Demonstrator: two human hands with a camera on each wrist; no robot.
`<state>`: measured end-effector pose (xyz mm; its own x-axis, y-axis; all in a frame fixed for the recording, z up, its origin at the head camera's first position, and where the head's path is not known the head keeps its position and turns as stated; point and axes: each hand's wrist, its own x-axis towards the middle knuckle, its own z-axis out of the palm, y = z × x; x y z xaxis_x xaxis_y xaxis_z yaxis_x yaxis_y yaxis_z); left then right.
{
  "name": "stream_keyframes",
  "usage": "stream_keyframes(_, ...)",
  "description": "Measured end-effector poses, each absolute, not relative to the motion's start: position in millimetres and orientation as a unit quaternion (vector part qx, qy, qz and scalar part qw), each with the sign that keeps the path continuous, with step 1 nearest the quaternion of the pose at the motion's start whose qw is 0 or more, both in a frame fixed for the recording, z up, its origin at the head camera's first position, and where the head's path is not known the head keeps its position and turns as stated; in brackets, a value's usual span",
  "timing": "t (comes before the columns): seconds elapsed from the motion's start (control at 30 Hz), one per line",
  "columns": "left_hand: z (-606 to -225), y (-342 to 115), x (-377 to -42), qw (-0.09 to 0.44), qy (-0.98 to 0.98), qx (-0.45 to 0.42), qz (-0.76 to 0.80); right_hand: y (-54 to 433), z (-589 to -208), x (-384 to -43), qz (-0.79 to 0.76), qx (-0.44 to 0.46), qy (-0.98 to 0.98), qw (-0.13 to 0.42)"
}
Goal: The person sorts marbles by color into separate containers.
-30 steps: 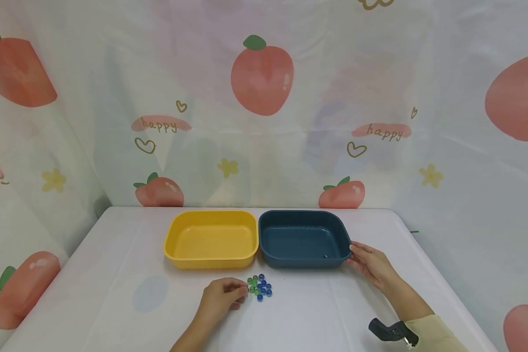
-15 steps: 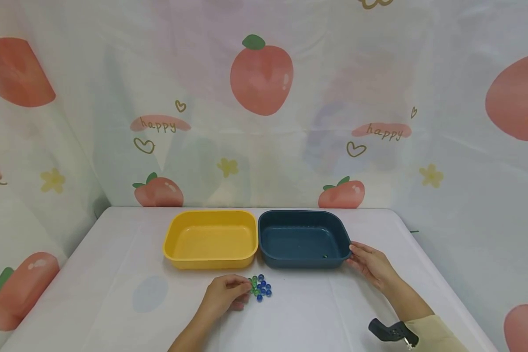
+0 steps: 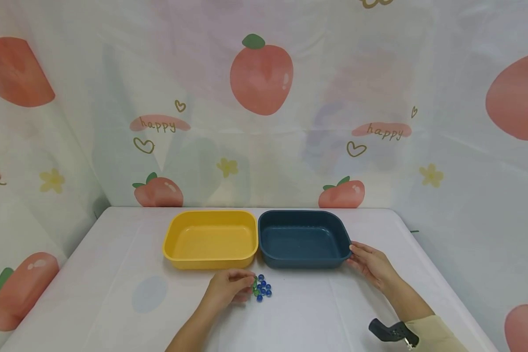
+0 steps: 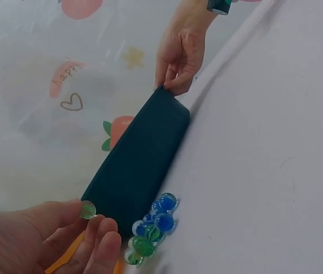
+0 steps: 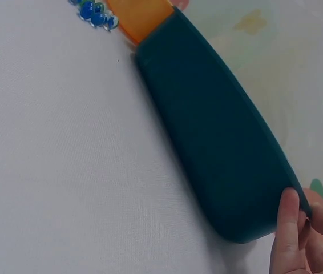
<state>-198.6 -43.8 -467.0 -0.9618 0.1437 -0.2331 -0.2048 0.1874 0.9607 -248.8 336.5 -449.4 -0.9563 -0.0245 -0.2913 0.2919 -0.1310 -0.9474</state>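
Note:
My left hand (image 3: 228,288) pinches a green marble (image 4: 88,210) between thumb and fingers, clearly seen in the left wrist view. Just right of its fingertips, on the white table, lies a cluster of blue marbles (image 3: 263,287) and green marbles (image 4: 143,246). My right hand (image 3: 374,266) grips the right end of the dark blue bin (image 3: 303,263). In the right wrist view the fingers (image 5: 289,211) press against that bin's outer wall near its rim. To the left stands a yellow bin (image 3: 211,264), its side against the blue one.
The white table (image 3: 308,313) meets a fruit-printed curtain (image 3: 264,161) behind the bins and at both sides. A black device (image 3: 391,330) sits at the right wrist by a beige sleeve (image 3: 435,335).
My left hand has shifted slightly right and away from me, over the green side of the cluster. The small marble glimpsed inside the blue bin is out of sight now. My right hand stays put.

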Motion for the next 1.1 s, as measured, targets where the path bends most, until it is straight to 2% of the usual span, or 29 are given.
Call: stream_keyframes(1.1, -433, -33, -226, 0.161, 0.706, -0.001, 0.69, 337, -450, -250, -0.751, 0.101, 0.643, 0.107)
